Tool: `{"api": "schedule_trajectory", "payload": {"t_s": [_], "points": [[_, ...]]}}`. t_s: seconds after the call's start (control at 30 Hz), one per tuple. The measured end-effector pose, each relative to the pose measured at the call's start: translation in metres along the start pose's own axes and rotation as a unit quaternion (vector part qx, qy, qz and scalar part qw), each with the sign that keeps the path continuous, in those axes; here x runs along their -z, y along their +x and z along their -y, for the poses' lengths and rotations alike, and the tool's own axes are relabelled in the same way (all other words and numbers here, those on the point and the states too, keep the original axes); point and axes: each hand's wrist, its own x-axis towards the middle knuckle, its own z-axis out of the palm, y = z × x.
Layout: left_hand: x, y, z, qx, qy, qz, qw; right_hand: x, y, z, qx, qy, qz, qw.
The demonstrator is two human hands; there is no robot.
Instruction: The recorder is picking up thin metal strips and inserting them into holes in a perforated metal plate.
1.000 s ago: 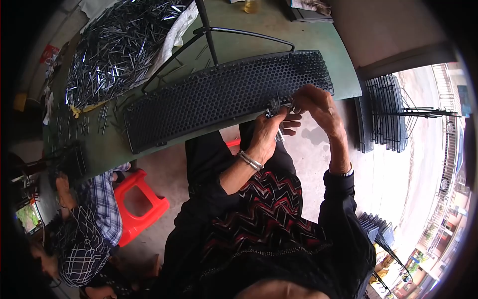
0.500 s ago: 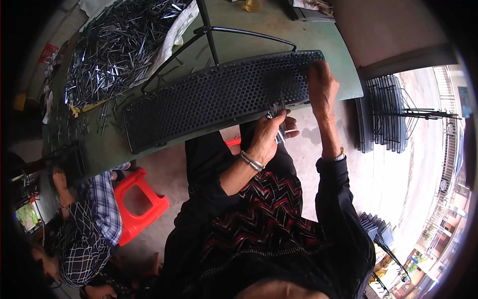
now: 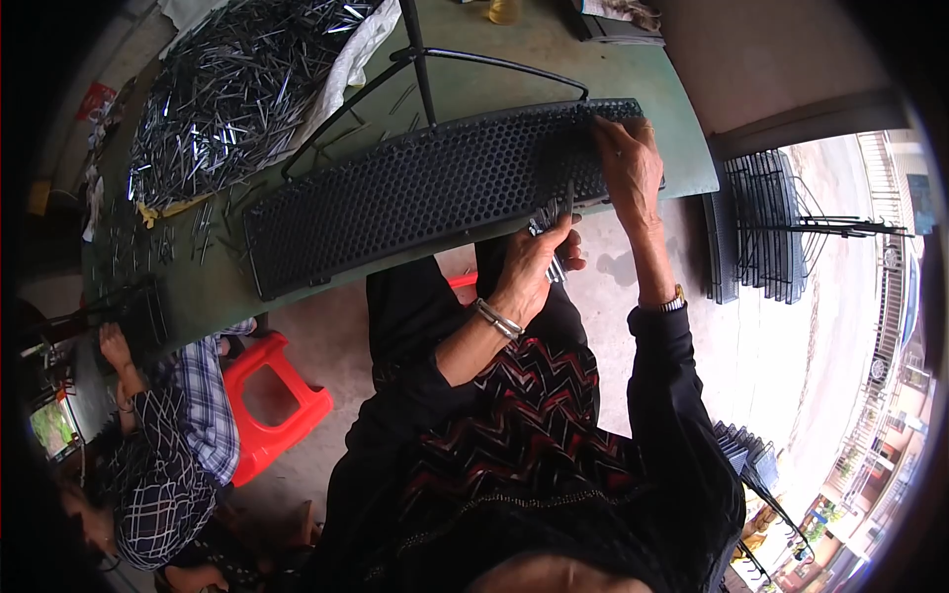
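Green table (image 3: 554, 59), one perforated panel (image 3: 425, 193), two hands.

Long black perforated panel (image 3: 425, 193) lies flat on green table, honeycomb holes all over, slightly curved, running from left-near to right-far, near edge along table edge. Thin black wire frame stands just behind panel. Bundle of thin metal pins (image 3: 550, 219) in my left hand (image 3: 534, 267), grey, shiny, tips pointing up, at panel's near edge. My right hand (image 3: 628, 168) rests on panel's right end.
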Motion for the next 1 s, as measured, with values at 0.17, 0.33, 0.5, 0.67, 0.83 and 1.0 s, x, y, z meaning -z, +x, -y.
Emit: {"api": "schedule_trajectory", "payload": {"t_s": [0.17, 0.33, 0.5, 0.67, 0.83, 1.0], "points": [[-0.002, -0.002, -0.001, -0.026, -0.009, 0.002, 1.000, 0.028, -0.006, 0.017, -0.063, 0.100, 0.063, 0.991], [-0.009, -0.008, -0.006, -0.030, 0.038, 0.013, 0.999, 0.049, -0.022, 0.015, -0.179, 0.322, 0.322, 0.872], [-0.009, -0.007, -0.002, -0.053, 0.039, 0.028, 0.997, 0.059, -0.029, 0.015, -0.232, 0.414, 0.311, 0.823], [-0.011, -0.007, -0.003, -0.056, 0.060, 0.029, 0.996, 0.064, -0.033, 0.021, -0.262, 0.428, 0.286, 0.816], [-0.014, -0.007, -0.002, -0.056, 0.088, 0.003, 0.995, 0.060, -0.037, 0.015, -0.277, 0.431, 0.245, 0.823], [-0.013, -0.005, -0.003, -0.054, 0.114, 0.001, 0.992, 0.061, -0.036, 0.013, -0.265, 0.438, 0.263, 0.818]]}}
